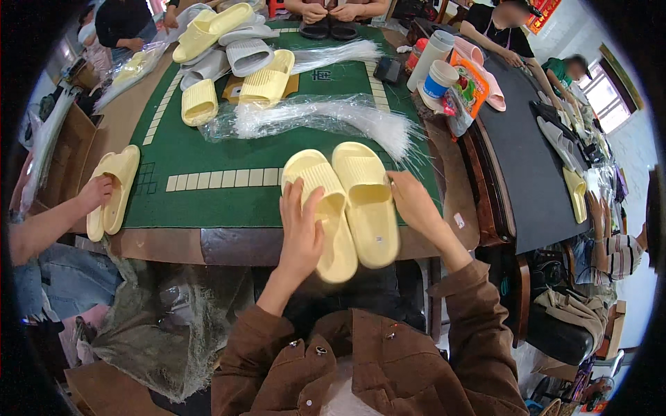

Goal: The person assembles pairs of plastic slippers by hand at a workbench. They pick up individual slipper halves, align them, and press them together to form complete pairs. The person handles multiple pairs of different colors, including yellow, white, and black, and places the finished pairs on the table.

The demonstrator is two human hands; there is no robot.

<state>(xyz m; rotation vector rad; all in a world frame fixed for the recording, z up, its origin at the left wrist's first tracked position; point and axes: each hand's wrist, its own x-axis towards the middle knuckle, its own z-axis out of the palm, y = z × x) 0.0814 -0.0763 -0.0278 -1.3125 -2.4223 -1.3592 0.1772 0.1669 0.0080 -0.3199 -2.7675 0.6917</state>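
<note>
A pair of pale yellow slide slippers (371,208) is held side by side over the near edge of the table, toes pointing away from me. My left hand (302,225) grips the left slipper (338,253), its fingers spread over the ribbed strap and outer side. At the outer edge of the right slipper, beside its strap, my right hand (415,201) is closed, with the thumb side against the slipper. The heels of both slippers hang past the table edge. A small pale mark shows on the right slipper's footbed.
Beyond lies a bundle of clear plastic strands (326,118) on the green table mat (236,149). Yellow and grey slippers (250,57) are piled at the back left. Another person's hand (96,193) holds yellow slippers at left. Cups (438,80) stand at right, near a dark table (513,152).
</note>
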